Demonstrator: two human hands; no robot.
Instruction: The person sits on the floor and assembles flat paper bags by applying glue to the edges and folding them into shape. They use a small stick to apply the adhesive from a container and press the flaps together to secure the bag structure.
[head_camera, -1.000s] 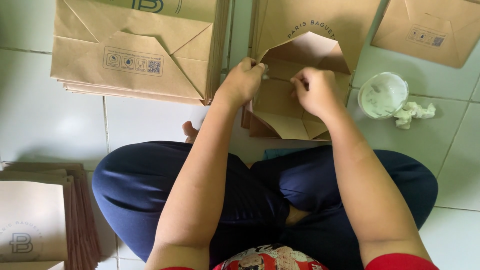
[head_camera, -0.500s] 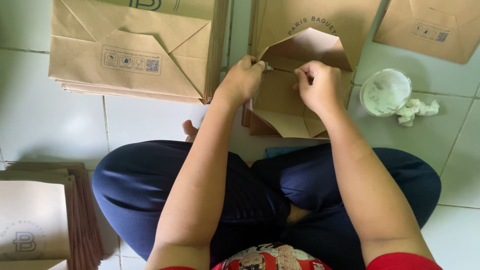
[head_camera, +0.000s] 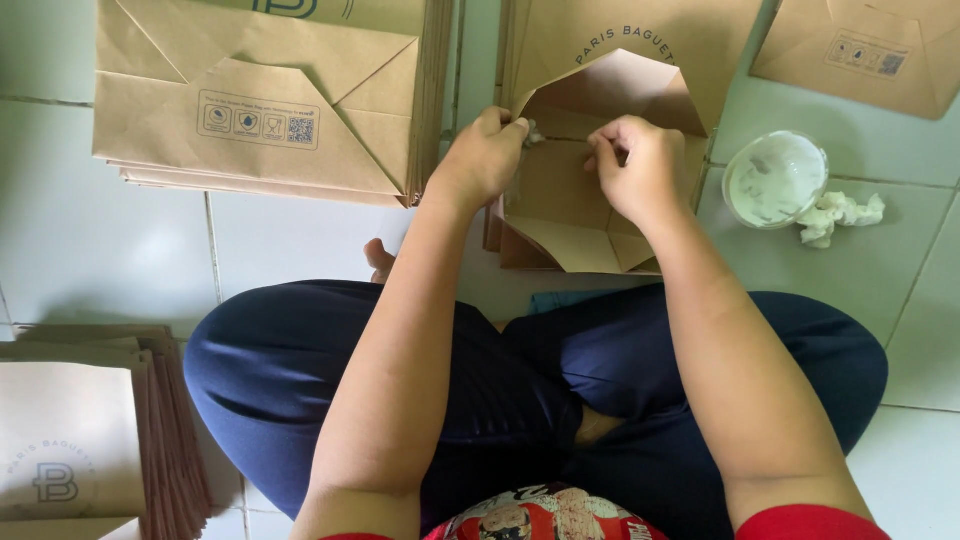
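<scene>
I sit cross-legged on a white tiled floor. In front of my knees lies a brown paper bag (head_camera: 575, 215) with its bottom flaps unfolded. My left hand (head_camera: 485, 155) pinches the left edge of the open bottom. My right hand (head_camera: 635, 165) is curled over the right part of the same fold, fingertips pressing on the paper. The bag rests on top of a pile of similar flat bags (head_camera: 610, 40).
A thick stack of folded brown bags (head_camera: 260, 100) lies to the left. Another bag (head_camera: 860, 50) sits at the top right. A small white bowl (head_camera: 775, 180) and a crumpled white rag (head_camera: 835, 215) are on the right. More bags (head_camera: 80, 430) lie by my left knee.
Both hands have stayed on the bag's open bottom, with only small finger shifts along the fold. The view has tilted slightly.
</scene>
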